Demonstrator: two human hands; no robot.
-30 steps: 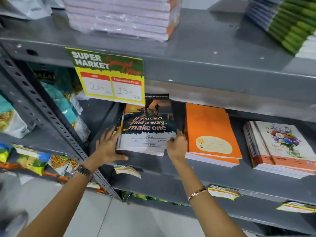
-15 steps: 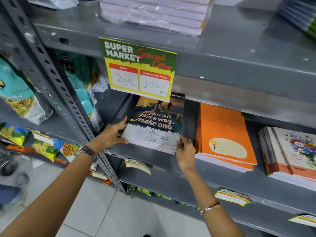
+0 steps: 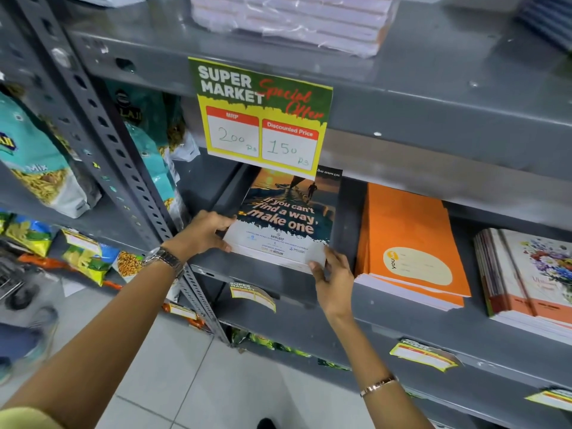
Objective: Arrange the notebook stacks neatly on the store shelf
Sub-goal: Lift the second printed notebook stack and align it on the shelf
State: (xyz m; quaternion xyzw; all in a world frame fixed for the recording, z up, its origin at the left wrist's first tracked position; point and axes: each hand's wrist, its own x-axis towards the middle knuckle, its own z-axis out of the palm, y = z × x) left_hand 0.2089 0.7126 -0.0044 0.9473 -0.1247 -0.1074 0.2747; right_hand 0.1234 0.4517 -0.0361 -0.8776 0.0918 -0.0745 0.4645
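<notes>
Both hands grip the stack of notebooks [image 3: 286, 224] with the sunset cover on the grey shelf [image 3: 399, 308]: the left hand [image 3: 202, 233] clasps its near left corner, the right hand [image 3: 332, 274] pinches the near right corner. The stack seems slightly lifted at the front. An orange stack [image 3: 408, 243] lies just beside it, under the price sign [image 3: 263, 116].

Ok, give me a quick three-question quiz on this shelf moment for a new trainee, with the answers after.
1. True or false: both hands grip the orange notebook stack.
2. Which stack lies furthest right on this shelf? A) the floral stack B) the orange one C) the "make one" stack
3. What discounted price does the offer sign show?

Key:
1. False; the left hand and right hand hold the "make one" stack.
2. A
3. 150
</notes>
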